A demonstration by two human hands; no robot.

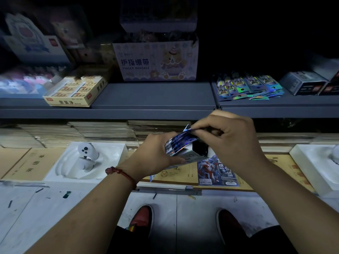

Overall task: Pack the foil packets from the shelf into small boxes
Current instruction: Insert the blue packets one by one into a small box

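Two hands are meeting in front of a grey shelf. At far left, on the lower level, a white controller is lying in a foam tray. Above it, a yellow carton with red logos and Chinese characters is standing open on the shelf. Next, a pastel box is showing the words "FINGER BANDAGE" under four blue Chinese characters, beside a cartoon dog. Below, the left hand, with a red bracelet on its wrist, is gripping a small box whose dark mouth is facing right. The right hand is pinching the upper end of a shiny blue foil packet, which is lying against the top of the small box; whether its end is inside, I cannot tell. Further right on the shelf, other foil packets are lying fanned out, their print too small to read, and grey cartons are standing beside them.
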